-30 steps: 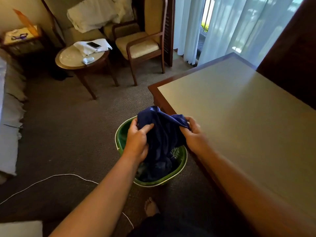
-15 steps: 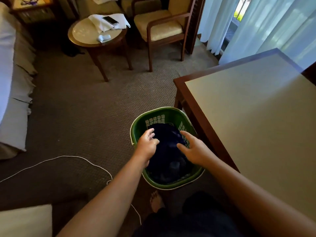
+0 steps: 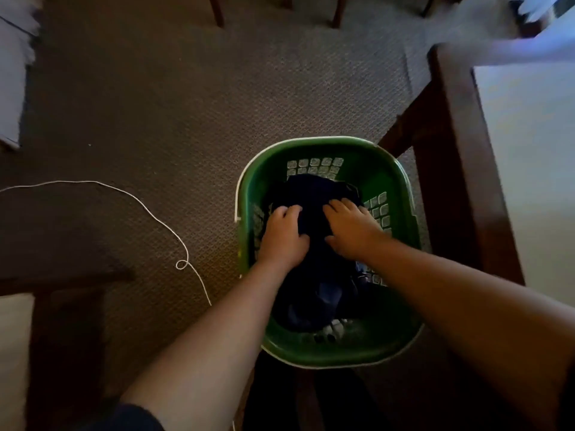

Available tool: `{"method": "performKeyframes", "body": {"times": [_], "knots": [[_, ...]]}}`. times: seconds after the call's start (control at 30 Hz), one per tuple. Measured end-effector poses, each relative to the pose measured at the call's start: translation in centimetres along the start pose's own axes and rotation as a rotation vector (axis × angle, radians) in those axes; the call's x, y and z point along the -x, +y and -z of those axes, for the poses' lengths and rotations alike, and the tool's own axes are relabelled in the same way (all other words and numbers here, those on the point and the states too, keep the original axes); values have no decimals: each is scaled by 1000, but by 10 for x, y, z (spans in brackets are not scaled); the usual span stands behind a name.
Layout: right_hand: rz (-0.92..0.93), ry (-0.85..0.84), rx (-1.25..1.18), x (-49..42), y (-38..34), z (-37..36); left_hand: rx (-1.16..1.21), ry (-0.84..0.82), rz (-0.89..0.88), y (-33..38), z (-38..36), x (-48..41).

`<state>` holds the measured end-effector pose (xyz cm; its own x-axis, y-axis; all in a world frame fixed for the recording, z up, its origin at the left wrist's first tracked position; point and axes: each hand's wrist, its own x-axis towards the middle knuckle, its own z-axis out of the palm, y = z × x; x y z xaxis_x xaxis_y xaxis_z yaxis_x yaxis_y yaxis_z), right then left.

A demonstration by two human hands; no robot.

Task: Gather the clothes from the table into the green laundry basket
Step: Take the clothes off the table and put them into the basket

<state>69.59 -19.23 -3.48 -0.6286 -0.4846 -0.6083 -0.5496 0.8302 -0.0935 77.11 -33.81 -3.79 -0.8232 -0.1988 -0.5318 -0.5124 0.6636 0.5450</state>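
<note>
The green laundry basket (image 3: 378, 171) stands on the carpet beside the table's corner. Dark blue clothes (image 3: 314, 191) fill its middle, and a paler blue patch shows lower in the pile. Both of my hands are down inside the basket, on top of the clothes. My left hand (image 3: 281, 234) has its fingers curled into the dark cloth. My right hand (image 3: 351, 228) lies flat on the cloth with its fingers spread. The part of the table top (image 3: 529, 157) in view shows no clothes.
The table's dark wooden edge (image 3: 460, 157) runs right next to the basket. A thin white cord (image 3: 149, 209) loops over the carpet at the left. White bedding (image 3: 12, 73) is at the far left, chair legs (image 3: 216, 10) at the top, a pale curtain (image 3: 497, 42) at the top right.
The dark blue garment went from held above the basket down into it. My hands followed it in and now rest on the pile. My view has tilted steeply down.
</note>
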Motion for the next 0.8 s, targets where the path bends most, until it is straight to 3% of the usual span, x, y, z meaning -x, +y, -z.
{"method": "performKeyframes", "body": {"times": [0.13, 0.2, 0.3, 0.43, 0.8], "knots": [[-88, -157, 83, -65, 21, -50, -341, -69, -41, -35, -50, -71], [-141, -164, 81, -79, 30, -83, -400, -157, 0, -51, -74, -91], [-158, -67, 127, -88, 34, -139, -324, -224, 68, -68, -109, -102], [-168, -83, 142, -105, 36, -180, -271, -175, 113, -86, -146, -122], [-147, -139, 143, -136, 40, -175, -278, -264, 190, -88, -139, -163]]}}
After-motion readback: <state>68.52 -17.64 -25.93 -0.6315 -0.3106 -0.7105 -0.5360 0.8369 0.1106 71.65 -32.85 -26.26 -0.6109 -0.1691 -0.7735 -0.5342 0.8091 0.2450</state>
